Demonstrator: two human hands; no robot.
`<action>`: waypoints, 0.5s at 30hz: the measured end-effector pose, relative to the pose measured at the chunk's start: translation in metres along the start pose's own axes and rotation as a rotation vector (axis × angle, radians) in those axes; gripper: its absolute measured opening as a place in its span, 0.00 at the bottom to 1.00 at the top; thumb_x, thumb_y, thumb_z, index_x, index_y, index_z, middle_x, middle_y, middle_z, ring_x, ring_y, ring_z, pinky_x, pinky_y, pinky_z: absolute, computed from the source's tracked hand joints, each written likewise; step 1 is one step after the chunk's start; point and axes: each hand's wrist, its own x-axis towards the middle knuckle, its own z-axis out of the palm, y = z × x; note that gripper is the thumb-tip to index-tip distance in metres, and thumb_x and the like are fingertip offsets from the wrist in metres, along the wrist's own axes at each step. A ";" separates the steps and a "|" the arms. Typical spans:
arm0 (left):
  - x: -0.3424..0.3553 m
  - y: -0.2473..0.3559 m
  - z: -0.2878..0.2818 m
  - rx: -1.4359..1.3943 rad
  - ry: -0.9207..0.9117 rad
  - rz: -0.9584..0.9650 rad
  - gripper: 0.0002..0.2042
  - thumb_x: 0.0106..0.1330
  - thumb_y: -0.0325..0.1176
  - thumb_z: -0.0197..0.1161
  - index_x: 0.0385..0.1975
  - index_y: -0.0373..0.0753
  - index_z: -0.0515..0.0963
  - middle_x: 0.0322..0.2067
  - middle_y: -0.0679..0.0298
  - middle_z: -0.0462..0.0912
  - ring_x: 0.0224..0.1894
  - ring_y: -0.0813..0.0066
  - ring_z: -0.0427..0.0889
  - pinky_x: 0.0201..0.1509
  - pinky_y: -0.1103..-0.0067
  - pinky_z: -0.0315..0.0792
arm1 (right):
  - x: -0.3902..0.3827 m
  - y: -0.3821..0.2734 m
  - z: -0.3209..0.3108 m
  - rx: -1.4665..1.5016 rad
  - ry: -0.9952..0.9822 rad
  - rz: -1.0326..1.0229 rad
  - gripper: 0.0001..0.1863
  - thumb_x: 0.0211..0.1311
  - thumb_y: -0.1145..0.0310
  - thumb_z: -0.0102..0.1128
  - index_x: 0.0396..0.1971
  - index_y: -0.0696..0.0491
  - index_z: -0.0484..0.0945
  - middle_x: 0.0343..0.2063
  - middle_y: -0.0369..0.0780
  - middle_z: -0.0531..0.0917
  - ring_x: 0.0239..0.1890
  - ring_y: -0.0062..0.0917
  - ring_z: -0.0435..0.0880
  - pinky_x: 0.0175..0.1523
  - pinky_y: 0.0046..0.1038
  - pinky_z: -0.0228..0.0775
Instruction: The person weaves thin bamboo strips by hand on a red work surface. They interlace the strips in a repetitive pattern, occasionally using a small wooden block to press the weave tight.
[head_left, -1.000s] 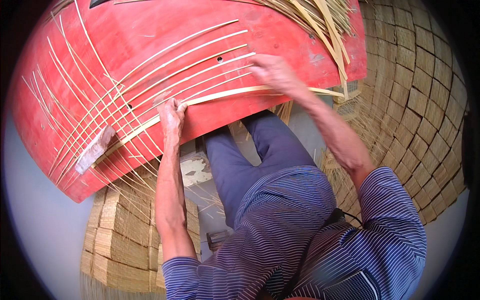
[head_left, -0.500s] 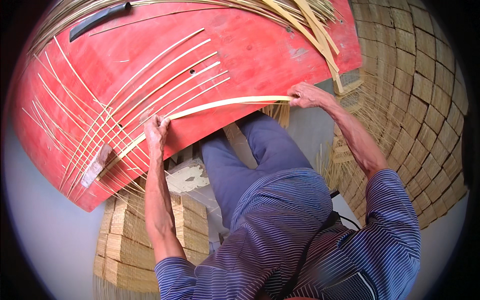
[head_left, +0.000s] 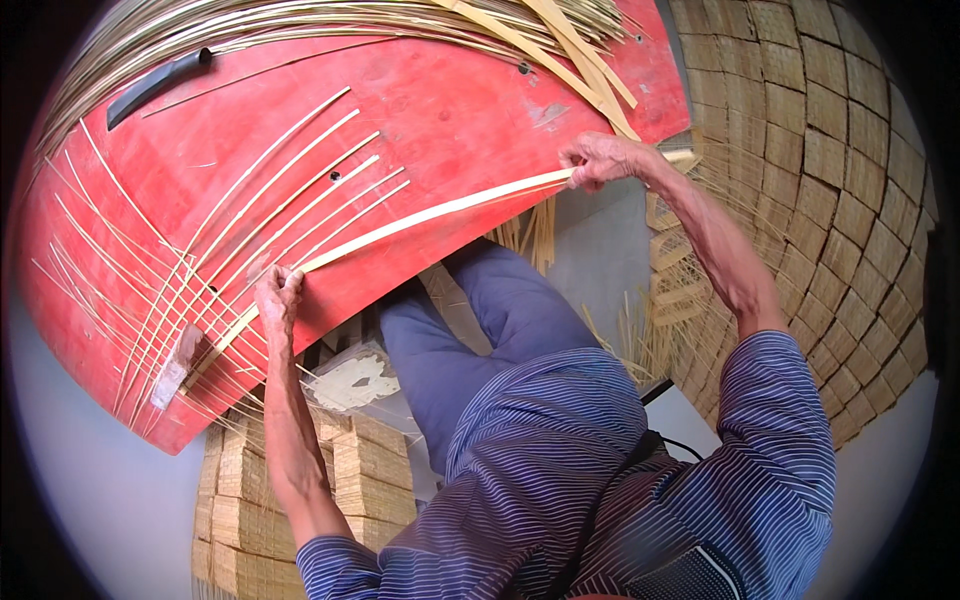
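Long pale strip (head_left: 436,210), held diag. over tbl. (head_left: 465,135)

From the person's head, one wide fisheye camera looked steeply down, close above the striped shirt (head_left: 540,450) at the lower edge, with the red counter (head_left: 450,135) farther off beyond.

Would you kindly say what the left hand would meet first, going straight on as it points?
The left hand would probably meet the nearest thin strip on the red board, though the hand's height is unclear.
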 end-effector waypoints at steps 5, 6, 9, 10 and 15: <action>0.003 -0.009 0.000 -0.038 -0.025 0.026 0.11 0.65 0.28 0.65 0.22 0.36 0.72 0.19 0.69 0.74 0.20 0.83 0.70 0.23 0.82 0.68 | 0.020 0.005 -0.018 -0.158 -0.012 -0.048 0.04 0.55 0.71 0.64 0.28 0.56 0.80 0.17 0.34 0.78 0.20 0.18 0.75 0.27 0.27 0.67; 0.003 -0.007 0.000 -0.035 -0.024 0.022 0.11 0.65 0.28 0.65 0.22 0.36 0.72 0.20 0.69 0.74 0.20 0.83 0.70 0.24 0.82 0.68 | 0.026 0.005 -0.023 -0.193 -0.067 0.005 0.05 0.54 0.71 0.63 0.27 0.56 0.81 0.17 0.35 0.78 0.20 0.19 0.75 0.27 0.29 0.66; 0.002 -0.005 0.000 -0.022 -0.049 0.027 0.11 0.67 0.30 0.63 0.24 0.39 0.71 0.21 0.70 0.75 0.21 0.83 0.72 0.25 0.84 0.68 | 0.044 0.011 -0.026 -0.331 -0.013 -0.141 0.06 0.55 0.70 0.63 0.27 0.58 0.81 0.16 0.36 0.78 0.20 0.20 0.74 0.26 0.30 0.65; 0.002 -0.005 0.000 -0.016 -0.050 0.020 0.11 0.67 0.30 0.63 0.24 0.39 0.71 0.21 0.70 0.75 0.21 0.83 0.72 0.25 0.84 0.68 | 0.050 0.013 -0.026 -0.325 -0.004 -0.163 0.07 0.56 0.69 0.63 0.27 0.58 0.81 0.17 0.36 0.78 0.20 0.21 0.75 0.27 0.30 0.65; 0.000 -0.003 -0.004 0.003 -0.061 0.012 0.11 0.67 0.31 0.64 0.23 0.40 0.71 0.20 0.70 0.75 0.21 0.83 0.72 0.25 0.84 0.68 | 0.072 -0.003 -0.016 -0.239 0.094 -0.198 0.12 0.60 0.66 0.61 0.25 0.61 0.81 0.18 0.40 0.80 0.22 0.24 0.79 0.29 0.30 0.70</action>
